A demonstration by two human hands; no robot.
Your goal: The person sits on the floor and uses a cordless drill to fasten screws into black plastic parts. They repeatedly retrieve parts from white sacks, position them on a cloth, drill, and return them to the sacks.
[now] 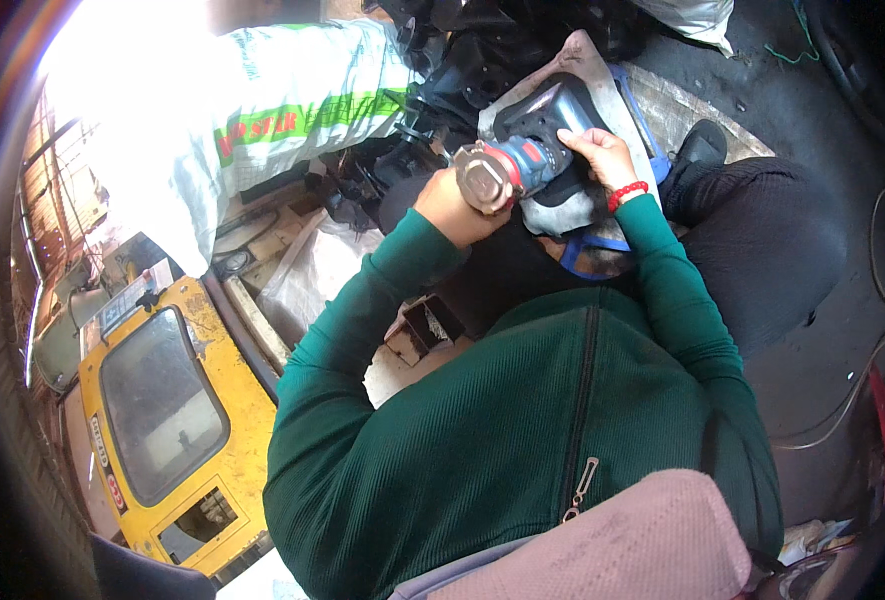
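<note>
My left hand (pixel 450 208) is wrapped around a blue power tool with a red band (pixel 534 160), which looks like a cordless drill. Its wide round end faces up toward me, and its working tip is hidden. Beside the tool, my right hand (pixel 604 155) is closed in a pinch, thumb and fingertip at the edge of a glossy black moulded part (pixel 559 103). Anything small between those fingers cannot be made out. The black part rests over a worn, pale, irregular panel (pixel 584 62) by my legs.
Dark parts (pixel 452 100) are heaped ahead, beside a large white sack with a green stripe (pixel 312 90). A yellow panel with a window (pixel 232 440) stands at left. A blue-edged frame (pixel 642 120) lies beyond my right hand, near my shoe (pixel 702 145).
</note>
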